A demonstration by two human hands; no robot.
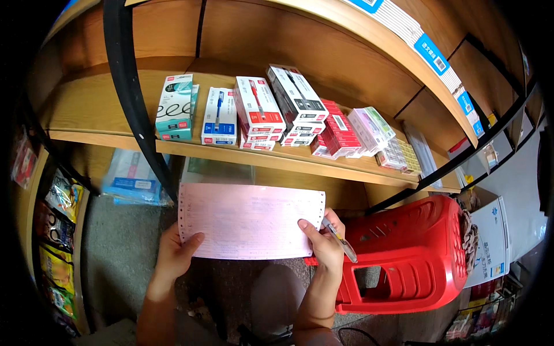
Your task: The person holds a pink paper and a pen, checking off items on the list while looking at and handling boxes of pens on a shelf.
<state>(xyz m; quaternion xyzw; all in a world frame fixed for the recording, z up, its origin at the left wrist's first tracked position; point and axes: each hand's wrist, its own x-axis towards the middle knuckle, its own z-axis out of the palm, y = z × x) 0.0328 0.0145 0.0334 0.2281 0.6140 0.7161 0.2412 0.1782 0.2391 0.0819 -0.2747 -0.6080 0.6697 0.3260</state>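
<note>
A pink printed form [251, 222] with punched holes along both side edges is held up in front of the shelf. My left hand [176, 254] grips its lower left corner, thumb on top. At the right edge my right hand [325, 242] pinches the sheet under its thumb. That same hand also carries a pen [340, 239], slanting down past the fingers. Behind the form, pen boxes stand on the wooden shelf [196, 149]: a teal one [176, 104], a blue-and-white one [220, 115], a red-and-white one [258, 106] and a black-and-white one [297, 92].
Right of my hands a red plastic stool [415, 254] lies on its side. Red boxes [340, 130] and small packs [372, 127] sit farther right on the shelf. Hanging snack packets [57, 268] line the left. A white carton [490, 242] stands beyond the stool.
</note>
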